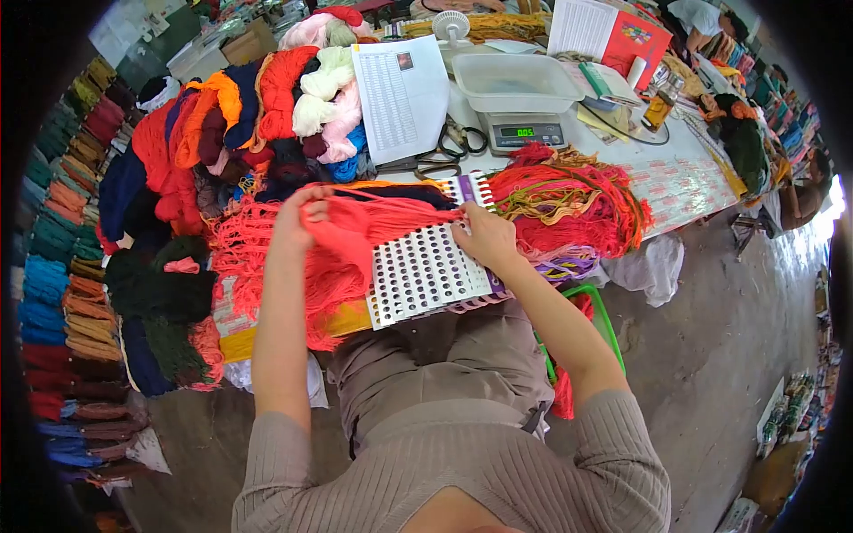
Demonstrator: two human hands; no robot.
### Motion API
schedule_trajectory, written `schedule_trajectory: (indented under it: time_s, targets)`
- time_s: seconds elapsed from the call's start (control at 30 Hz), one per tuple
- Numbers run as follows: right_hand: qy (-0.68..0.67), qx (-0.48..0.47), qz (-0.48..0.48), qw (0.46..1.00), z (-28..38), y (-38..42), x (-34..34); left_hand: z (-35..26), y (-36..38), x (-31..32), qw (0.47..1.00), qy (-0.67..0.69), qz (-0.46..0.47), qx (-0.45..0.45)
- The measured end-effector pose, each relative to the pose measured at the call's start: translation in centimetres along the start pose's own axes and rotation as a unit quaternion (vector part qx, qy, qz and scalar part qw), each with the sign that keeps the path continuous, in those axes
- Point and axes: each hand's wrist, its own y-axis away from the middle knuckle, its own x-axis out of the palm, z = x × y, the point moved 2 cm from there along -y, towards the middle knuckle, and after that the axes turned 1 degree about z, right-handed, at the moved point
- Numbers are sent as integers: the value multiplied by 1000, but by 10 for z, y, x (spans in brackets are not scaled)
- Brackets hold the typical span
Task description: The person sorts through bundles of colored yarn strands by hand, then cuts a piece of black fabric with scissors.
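Note:
A white card (422,275) punched with rows of holes lies at the front edge of the table, before my lap. Coral-red yarn (342,244) stretches across its far part, from the left over to the strip of holes. My left hand (304,218) is closed on this yarn, raised left of the card. At the card's right side my right hand (489,238) has its thumb and fingers pinched together where the coral strands meet the card. Mixed red, olive and orange threads (569,204) fan out on the right from the card's holed edge.
Yarn skeins (289,93) in many colours pile up at the back left. A printed sheet (402,98), black scissors (464,140) and a digital scale (524,132) bearing a plastic tub (515,82) stand behind the card. A green basket (606,333) sits below the table edge.

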Motion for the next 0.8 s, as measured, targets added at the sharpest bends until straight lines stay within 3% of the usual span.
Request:
schedule_trajectory:
  time_s: [0.07,0.1,0.2,0.27,0.3,0.4,0.47,0.5,0.53,0.6,0.63,0.67,0.7,0.73,0.77,0.8]
  targets:
    - [-3,-5,24,1000,12,1,1,-8,18,5,993,-39,-108,23]
    - [13,-7,29,999,13,0,3,-8,15,2,994,-11,-106,16]
    - [22,-1,5,1000,10,1,5,-3,0,1,995,77,47,46]
    - [35,16,-6,999,3,1,3,8,18,55,993,43,37,103]
    - [36,33,6,999,0,0,-1,0,18,55,987,26,62,149]
    - [37,55,36,997,1,0,-9,-61,31,31,980,-39,-37,193]
    - [30,42,28,998,-1,-1,-5,-92,26,-32,872,-281,-275,293]
    - [25,44,33,998,-2,-2,-4,-107,25,-62,772,-392,-394,308]
    - [19,49,36,998,-4,-2,-3,-126,26,-98,632,-579,-464,225]
    - [11,38,14,999,-3,-3,-1,-85,36,-63,513,-675,-403,345]
    - [15,35,9,999,0,0,-1,-57,36,-44,537,-689,-352,336]
    - [31,10,-2,999,7,1,-3,-11,48,28,613,-614,-215,448]
    - [61,4,2,998,13,2,-4,16,41,33,580,-669,-122,449]
    - [92,-3,6,996,19,3,-4,44,37,51,511,-726,-78,454]
    - [93,2,-1,996,21,4,-3,71,25,51,512,-723,-38,462]
    - [98,0,2,995,22,5,-1,96,18,54,575,-698,-6,427]
